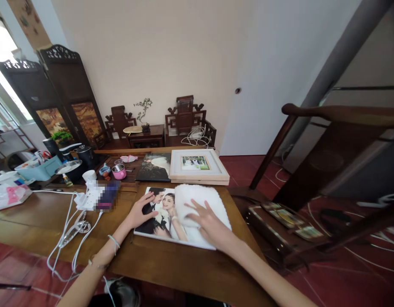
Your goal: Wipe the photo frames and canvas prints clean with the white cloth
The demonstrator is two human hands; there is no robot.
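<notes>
A photo panel (165, 217) showing a couple lies flat near the front edge of the wooden table (145, 264). Over its right part is a white fluffy cloth (212, 200). My right hand (205, 219) rests on the cloth with its fingers spread. At the panel's left side, my left hand (142, 212) touches the picture, fingers apart and holding nothing. Behind the panel lie a dark photo panel (154, 167) and a pale framed picture (216, 166).
White cables and a power strip (91, 197) lie left of my left hand. Farther left are a pink cup (119, 172), a black pot (84, 157) and a blue basket (43, 169). A wooden chair (331, 162) stands at the right.
</notes>
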